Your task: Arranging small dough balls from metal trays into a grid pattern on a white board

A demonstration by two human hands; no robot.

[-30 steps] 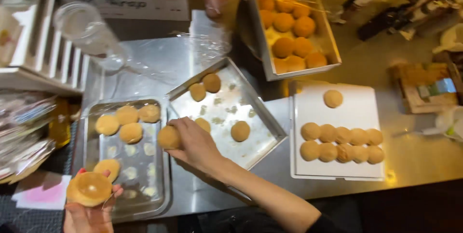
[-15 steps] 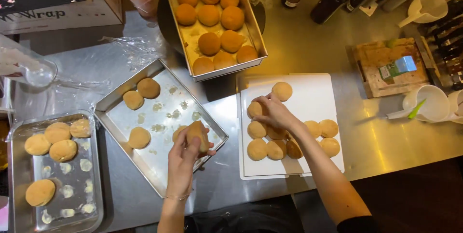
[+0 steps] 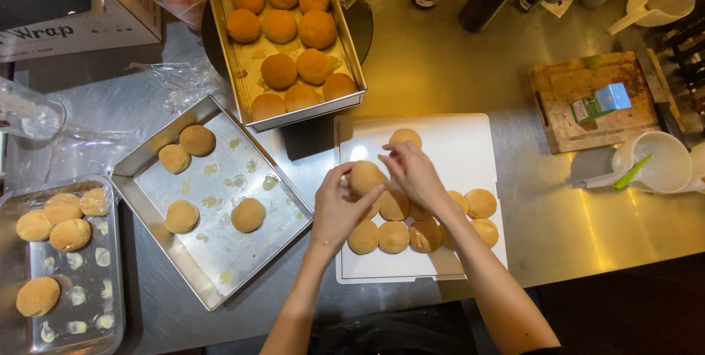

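steel counter (image 3: 455, 69), white board (image 3: 470, 142) of buns at its middle, deep tin (image 3: 236, 54) of browner buns behind the board, shallow tray (image 3: 213, 252) left of it, both hands, left hand (image 3: 339, 208), right hand (image 3: 411, 171), grasping one bun (image 3: 365, 176) over the board

Steel counter (image 3: 455, 76), warm light, dark floor (image 3: 624, 311).

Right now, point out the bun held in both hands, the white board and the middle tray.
bun (image 3: 365, 176), head view, its top between the fingers.
white board (image 3: 455, 142), head view, a bare upper part.
middle tray (image 3: 220, 248), head view, its bare floor.
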